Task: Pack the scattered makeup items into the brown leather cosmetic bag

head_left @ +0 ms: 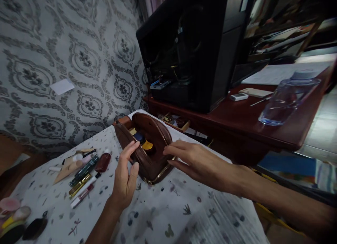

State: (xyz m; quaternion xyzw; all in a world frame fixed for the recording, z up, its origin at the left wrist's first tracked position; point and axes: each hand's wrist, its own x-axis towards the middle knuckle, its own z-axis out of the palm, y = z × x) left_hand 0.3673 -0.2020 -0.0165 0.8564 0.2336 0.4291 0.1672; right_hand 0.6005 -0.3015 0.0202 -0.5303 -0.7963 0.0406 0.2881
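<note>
A brown leather zip-up cosmetic bag (155,168) lies unzipped on the patterned tablecloth, its mouth facing up. My left hand (125,177) holds its left rim, fingertips over the zip edge and thumb against the outer side. On the right rim, my right hand (188,158) grips the zip edge between fingers and thumb. Inside the bag are a yellow-gold item (147,146) and a dark blue one (138,136), both partly hidden by the bag's wall. To the left lie a dark red bottle (103,162), a green tube (84,169) and a lip gloss tube (83,195).
More cosmetics, including a pink round item (10,204), lie at the lower left. A black computer case (184,61) stands on the red-brown desk (237,121) behind the bag. A clear water bottle (288,98) stands near that desk's front edge, above a part-open drawer (175,123).
</note>
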